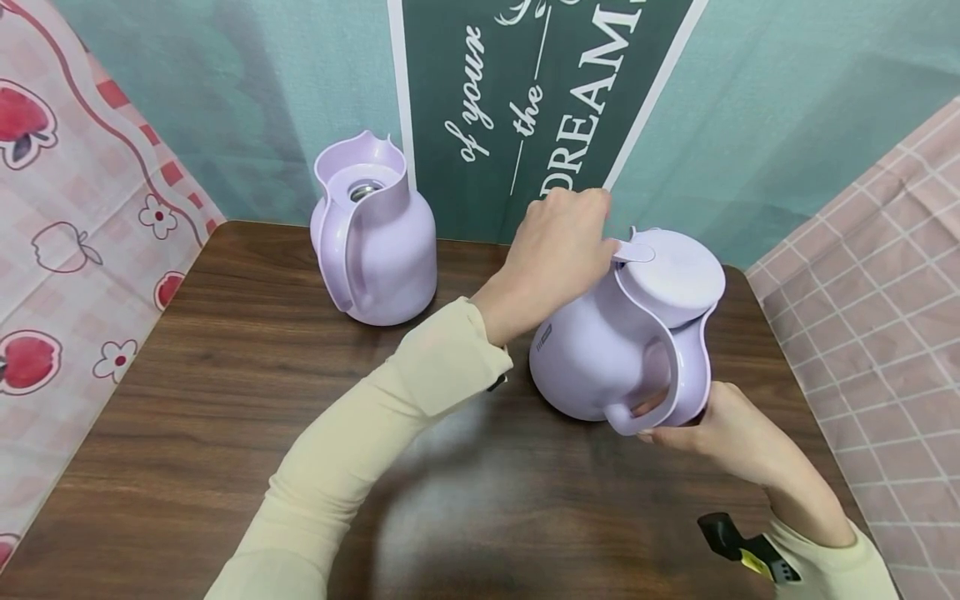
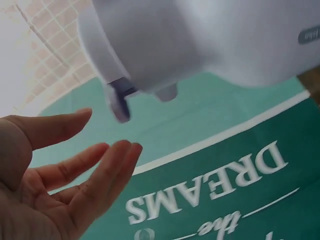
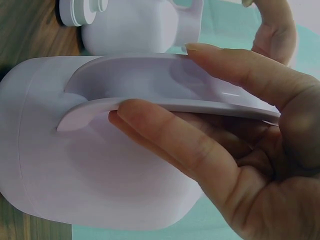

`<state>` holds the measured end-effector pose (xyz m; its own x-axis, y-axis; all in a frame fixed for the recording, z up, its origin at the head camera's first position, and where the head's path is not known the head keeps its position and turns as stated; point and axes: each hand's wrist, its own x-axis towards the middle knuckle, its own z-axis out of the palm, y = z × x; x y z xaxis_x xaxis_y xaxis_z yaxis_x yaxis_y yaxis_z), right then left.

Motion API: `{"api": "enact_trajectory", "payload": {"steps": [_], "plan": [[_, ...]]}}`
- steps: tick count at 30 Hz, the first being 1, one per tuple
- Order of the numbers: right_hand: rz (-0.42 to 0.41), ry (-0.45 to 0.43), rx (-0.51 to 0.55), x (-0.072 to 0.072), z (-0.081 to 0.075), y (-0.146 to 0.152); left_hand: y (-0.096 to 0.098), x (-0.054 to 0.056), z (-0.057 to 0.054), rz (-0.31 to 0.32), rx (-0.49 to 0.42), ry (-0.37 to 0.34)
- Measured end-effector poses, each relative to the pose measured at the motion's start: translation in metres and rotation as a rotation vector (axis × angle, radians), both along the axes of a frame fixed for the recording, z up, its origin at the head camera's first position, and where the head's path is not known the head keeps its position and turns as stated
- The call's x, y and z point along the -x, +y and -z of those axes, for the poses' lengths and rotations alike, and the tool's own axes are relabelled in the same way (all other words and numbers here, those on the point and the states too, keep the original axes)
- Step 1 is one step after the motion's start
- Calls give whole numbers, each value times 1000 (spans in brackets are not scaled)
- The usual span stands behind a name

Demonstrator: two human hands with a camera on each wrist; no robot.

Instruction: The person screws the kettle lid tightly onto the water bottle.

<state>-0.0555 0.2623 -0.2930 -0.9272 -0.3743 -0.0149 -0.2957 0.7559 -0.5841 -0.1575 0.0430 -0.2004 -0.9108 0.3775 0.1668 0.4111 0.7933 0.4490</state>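
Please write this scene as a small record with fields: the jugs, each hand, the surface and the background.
Left jug: lavender, upright, no lid on top
Right jug: lavender, lid on top
Left hand: beside the lid's tab; left wrist view shows a gap between them
Right hand: holds the right jug's handle
Surface: dark wood-grain table
Background: teal cloth with dark green panel, white lettering including "DREAMS"
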Motion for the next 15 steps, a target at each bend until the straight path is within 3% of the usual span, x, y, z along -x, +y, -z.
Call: {"api": "enact_trajectory", "payload": {"steps": [3,7,10,15], "plan": [[0,0,2,0,0,0,0,-8,-6,21,20,-1],[-6,1,18,0,0,0,5,-12,-10,103,37,-56],[-7,-3,29,-1,0,0,10,-10,-8,144,52,-69],[-6,1,27,-1,0,-1,15,-5,0,162,26,-67]]}}
